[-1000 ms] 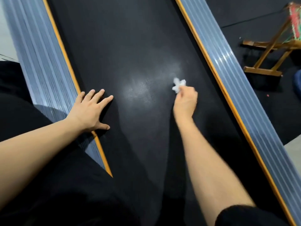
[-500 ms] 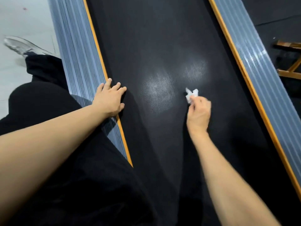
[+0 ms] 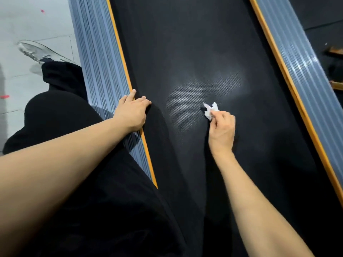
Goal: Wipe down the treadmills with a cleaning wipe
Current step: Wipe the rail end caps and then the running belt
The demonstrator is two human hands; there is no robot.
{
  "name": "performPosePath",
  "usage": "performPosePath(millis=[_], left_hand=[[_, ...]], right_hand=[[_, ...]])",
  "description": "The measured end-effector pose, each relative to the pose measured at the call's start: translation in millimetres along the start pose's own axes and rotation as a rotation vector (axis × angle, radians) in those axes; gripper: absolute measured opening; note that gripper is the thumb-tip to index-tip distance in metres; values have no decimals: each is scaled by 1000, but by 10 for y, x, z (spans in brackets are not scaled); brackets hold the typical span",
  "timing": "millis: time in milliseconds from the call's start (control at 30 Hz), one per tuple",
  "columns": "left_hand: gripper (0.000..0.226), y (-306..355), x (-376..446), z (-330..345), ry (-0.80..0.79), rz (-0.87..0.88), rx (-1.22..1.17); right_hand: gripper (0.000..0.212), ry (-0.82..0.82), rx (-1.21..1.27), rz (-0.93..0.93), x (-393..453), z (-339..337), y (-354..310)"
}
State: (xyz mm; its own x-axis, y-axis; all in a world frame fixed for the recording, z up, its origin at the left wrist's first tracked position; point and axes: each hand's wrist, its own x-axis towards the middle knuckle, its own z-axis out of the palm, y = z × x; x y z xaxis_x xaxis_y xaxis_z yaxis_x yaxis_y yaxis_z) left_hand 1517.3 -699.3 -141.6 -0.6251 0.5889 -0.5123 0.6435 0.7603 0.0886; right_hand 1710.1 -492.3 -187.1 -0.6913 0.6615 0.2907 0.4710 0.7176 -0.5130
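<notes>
The wipe (image 3: 210, 110) is looking small, white and crumpled into a ragged wad, and it is lying against the black belt (image 3: 185, 43) of the treadmill, near the middle of its width. The right hand (image 3: 221, 129) is pinching it between thumb and curled fingers, with most of the wad sticking out beyond the fingertips. The left hand (image 3: 132, 111) is resting flat, fingers fairly straight, across the orange strip (image 3: 118, 49) at the belt's left edge.

The belt is showing a fine dotted weave and a pale sheen just beyond the wipe. Grey ribbed side rails (image 3: 94, 52) are running along both sides. A light tiled floor (image 3: 27, 21) is lying to the left, with a pale shoe (image 3: 37, 51) on it.

Black clothing is covering the lower left, hiding the rail there. Something wooden at the right edge is cut off and hard to make out.
</notes>
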Motion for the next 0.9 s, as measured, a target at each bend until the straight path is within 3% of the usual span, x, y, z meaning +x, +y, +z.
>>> performPosePath(millis=[67,167,333,400,467,533,600,667,767,833,900], left_hand=[[54,-1,8,13,5,-3,-1],[56,-13,6,76,13,18,68],[55,-16,-6,140,40,66,153],[53,16,11,169,84,119,162],[50,56,-4,191,137,232,152],[48,110,-31,233,189,407,132],[51,224,-69,269,138,504,126],[54,342,-117,291,58,540,141],[50,370,-148,273,40,565,156],[51,324,-134,301,57,559,175],[58,328,-141,293,34,546,171]], right_hand=[[25,-11,65,-121,-215,178,-351],[30,-241,269,-361,-753,380,-929],[20,-353,133,-597,-483,404,-581],[16,-236,9,-532,-14,345,-237],[16,-54,-157,-345,467,236,191],[25,28,-213,-104,783,129,523],[25,85,-220,26,853,158,459],[28,63,-151,-118,622,349,112],[31,-158,71,-415,6,473,-488],[24,-238,167,-482,-75,441,-509],[26,-241,105,-562,200,360,-181]])
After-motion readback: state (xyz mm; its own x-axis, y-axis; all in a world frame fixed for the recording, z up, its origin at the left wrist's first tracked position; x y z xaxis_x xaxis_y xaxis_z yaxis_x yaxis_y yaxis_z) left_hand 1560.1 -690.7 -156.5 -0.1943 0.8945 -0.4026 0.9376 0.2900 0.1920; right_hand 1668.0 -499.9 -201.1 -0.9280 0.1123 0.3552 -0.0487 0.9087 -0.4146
